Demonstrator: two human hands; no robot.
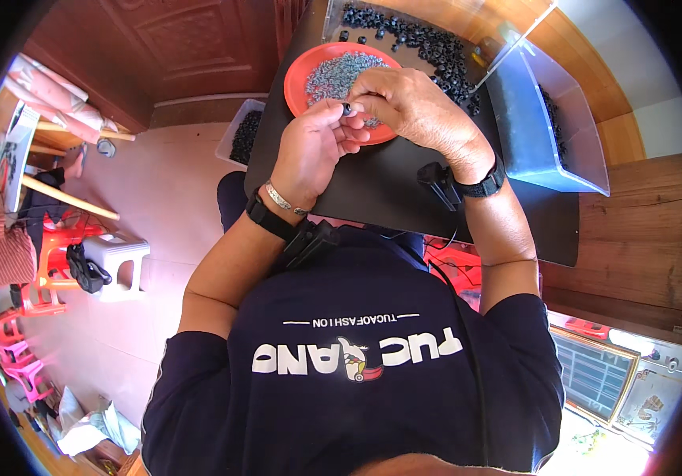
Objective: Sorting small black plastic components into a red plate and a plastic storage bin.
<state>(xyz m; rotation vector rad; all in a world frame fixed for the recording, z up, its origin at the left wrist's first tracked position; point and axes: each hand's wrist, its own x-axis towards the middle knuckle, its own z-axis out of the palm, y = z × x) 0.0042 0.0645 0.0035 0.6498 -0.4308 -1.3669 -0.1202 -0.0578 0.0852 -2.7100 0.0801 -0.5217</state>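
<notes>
My left hand (313, 147) pinches a small black knob-like part (347, 109) between thumb and fingertips. Close against it, my right hand (416, 107) has its thumb and forefinger pressed together; whatever is in that pinch is too small to make out. Both hands are over the near rim of a round red plate (296, 79). Small silvery metal pieces (341, 75) are heaped in the plate, partly covered by my right hand. Behind it, many loose black parts (444, 57) lie in a clear shallow tray.
The dark table (404, 182) carries the plate and tray. A translucent blue bin (531, 127) with black parts stands tilted at the right. Left of the table is a white tub (232, 144) of black parts. Farther left, a person sits near stools (119, 254).
</notes>
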